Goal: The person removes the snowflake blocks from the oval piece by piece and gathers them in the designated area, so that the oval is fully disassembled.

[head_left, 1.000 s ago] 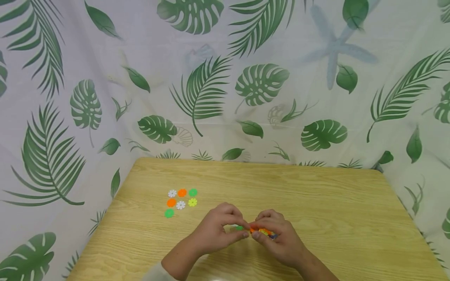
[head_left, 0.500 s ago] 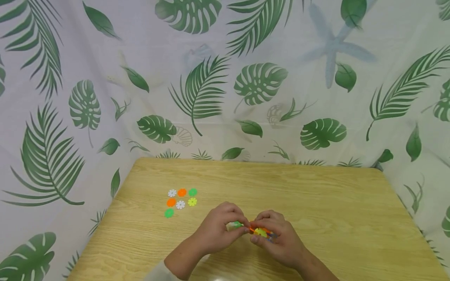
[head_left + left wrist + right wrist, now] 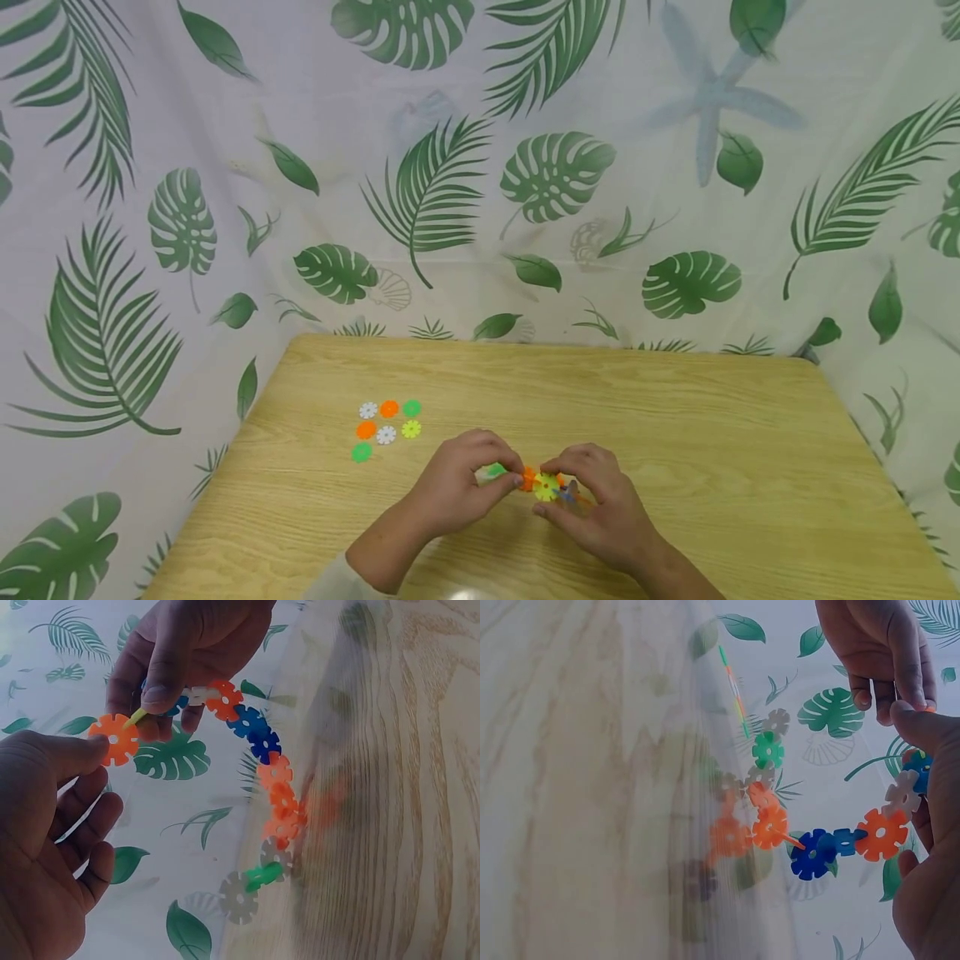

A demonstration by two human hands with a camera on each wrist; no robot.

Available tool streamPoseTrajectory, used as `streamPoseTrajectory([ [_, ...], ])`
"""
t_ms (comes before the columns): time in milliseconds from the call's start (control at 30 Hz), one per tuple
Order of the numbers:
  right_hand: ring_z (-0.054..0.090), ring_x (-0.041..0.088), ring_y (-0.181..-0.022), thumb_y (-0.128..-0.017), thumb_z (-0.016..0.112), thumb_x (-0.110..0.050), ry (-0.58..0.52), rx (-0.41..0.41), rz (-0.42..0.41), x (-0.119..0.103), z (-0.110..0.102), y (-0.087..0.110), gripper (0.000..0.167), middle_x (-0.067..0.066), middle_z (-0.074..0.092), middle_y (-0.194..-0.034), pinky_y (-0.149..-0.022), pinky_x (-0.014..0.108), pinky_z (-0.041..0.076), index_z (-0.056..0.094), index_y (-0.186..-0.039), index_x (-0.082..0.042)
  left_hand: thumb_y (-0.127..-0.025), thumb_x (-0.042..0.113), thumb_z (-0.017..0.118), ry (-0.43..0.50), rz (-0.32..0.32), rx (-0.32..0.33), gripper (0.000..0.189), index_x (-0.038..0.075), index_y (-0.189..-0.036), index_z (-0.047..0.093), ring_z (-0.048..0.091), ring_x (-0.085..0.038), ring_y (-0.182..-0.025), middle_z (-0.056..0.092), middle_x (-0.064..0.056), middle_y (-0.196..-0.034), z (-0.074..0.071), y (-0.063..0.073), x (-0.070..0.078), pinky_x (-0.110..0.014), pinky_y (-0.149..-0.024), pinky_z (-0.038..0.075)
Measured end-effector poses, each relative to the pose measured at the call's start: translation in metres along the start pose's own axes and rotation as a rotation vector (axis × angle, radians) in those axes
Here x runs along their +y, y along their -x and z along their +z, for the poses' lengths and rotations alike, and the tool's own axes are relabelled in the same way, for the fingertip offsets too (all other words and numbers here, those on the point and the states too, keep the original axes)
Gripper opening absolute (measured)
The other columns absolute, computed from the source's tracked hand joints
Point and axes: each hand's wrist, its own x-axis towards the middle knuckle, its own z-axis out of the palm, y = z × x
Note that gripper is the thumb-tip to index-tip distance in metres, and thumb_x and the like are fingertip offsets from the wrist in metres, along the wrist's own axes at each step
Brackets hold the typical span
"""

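A chain of notched plastic discs in orange, white, blue and green hangs from the right hand, curving down near the tabletop; its dark blue disc (image 3: 814, 855) and end white disc (image 3: 238, 897) show in the wrist views. My left hand (image 3: 467, 483) pinches an orange disc (image 3: 114, 740) between thumb and forefinger. That disc meets a yellow disc (image 3: 547, 487), which faces the head camera. My right hand (image 3: 596, 508) holds the yellow disc by its edge with thumb and fingertips, the chain running on behind those fingers. Part of a green disc (image 3: 495, 471) shows beyond the left thumb.
On the wooden table (image 3: 675, 433), several loose discs lie in short rows at the left, among them a white disc (image 3: 386, 435) and a lower green disc (image 3: 362, 452). A leaf-printed cloth (image 3: 450, 317) hangs behind the table's far edge.
Fingertips of the two hands have drawn a little apart. The yellow disc, mostly covered by right-hand fingers before, has turned its face into view. The loose discs stay put.
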Motion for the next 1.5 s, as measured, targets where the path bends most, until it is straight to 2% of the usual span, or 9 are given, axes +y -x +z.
streamPoseTrajectory([
  [167, 0.057, 0.018, -0.106, -0.075, 0.094, -0.014, 0.016, 0.046, -0.063, 0.001, 0.001, -0.001, 0.055, -0.01, 0.069, -0.106, -0.101, 0.036, 0.037, 0.071, -0.124, -0.018, -0.099, 0.023, 0.074, 0.001, -0.005, 0.001, 0.004, 0.019, -0.098, 0.076, 0.064, -0.005, -0.102, 0.071, 0.012, -0.103, -0.001, 0.001, -0.001, -0.032, -0.094, 0.055],
  [367, 0.057, 0.019, -0.104, -0.075, 0.094, -0.015, 0.017, 0.083, -0.106, 0.0, 0.002, -0.002, 0.05, -0.008, 0.071, -0.105, -0.101, 0.036, 0.035, 0.074, -0.121, -0.018, -0.098, 0.018, 0.075, -0.005, 0.012, 0.019, 0.002, 0.019, -0.097, 0.076, 0.064, -0.006, -0.101, 0.071, 0.011, -0.102, -0.001, 0.001, -0.001, -0.031, -0.093, 0.055],
  [867, 0.057, 0.021, -0.102, -0.075, 0.093, -0.016, 0.028, 0.127, -0.149, 0.003, 0.006, -0.001, 0.047, -0.007, 0.073, -0.104, -0.1, 0.037, 0.036, 0.075, -0.118, -0.016, -0.094, 0.014, 0.078, -0.122, 0.093, 0.091, 0.007, 0.018, -0.091, 0.073, 0.064, -0.005, -0.091, 0.069, 0.012, -0.094, 0.0, 0.002, 0.0, -0.03, -0.086, 0.055],
  [1033, 0.058, 0.02, -0.103, -0.071, 0.095, -0.01, 0.053, 0.123, -0.09, 0.005, 0.0, 0.001, 0.047, -0.007, 0.072, -0.103, -0.101, 0.034, 0.035, 0.076, -0.114, -0.011, -0.096, 0.013, 0.076, -0.071, 0.033, 0.132, 0.009, 0.02, -0.091, 0.073, 0.064, -0.005, -0.092, 0.068, 0.013, -0.096, -0.012, 0.004, 0.0, -0.033, -0.085, 0.057],
  [1133, 0.058, 0.018, -0.103, -0.07, 0.095, -0.008, 0.068, 0.123, -0.059, 0.006, -0.005, 0.003, 0.049, -0.008, 0.072, -0.102, -0.101, 0.034, 0.035, 0.076, -0.116, -0.013, -0.096, 0.013, 0.075, -0.032, -0.018, 0.152, 0.009, 0.021, -0.092, 0.073, 0.065, -0.007, -0.095, 0.069, 0.011, -0.097, -0.022, 0.005, -0.002, -0.035, -0.086, 0.057],
  [1300, 0.057, 0.018, -0.102, -0.07, 0.095, -0.008, 0.064, 0.134, -0.074, 0.007, -0.006, 0.002, 0.052, -0.009, 0.073, -0.102, -0.1, 0.036, 0.035, 0.076, -0.119, -0.017, -0.097, 0.015, 0.075, -0.004, -0.091, 0.164, 0.009, 0.023, -0.094, 0.074, 0.065, -0.008, -0.095, 0.071, 0.009, -0.097, -0.028, 0.008, -0.006, -0.034, -0.084, 0.056],
  [1500, 0.057, 0.019, -0.102, -0.07, 0.094, -0.007, 0.044, 0.133, -0.076, 0.007, -0.003, 0.003, 0.053, -0.008, 0.072, -0.1, -0.103, 0.035, 0.033, 0.076, -0.119, -0.015, -0.096, 0.015, 0.076, -0.027, -0.175, 0.194, 0.009, 0.023, -0.094, 0.074, 0.062, -0.007, -0.091, 0.069, 0.017, -0.094, -0.03, 0.016, -0.017, -0.035, -0.082, 0.054],
])
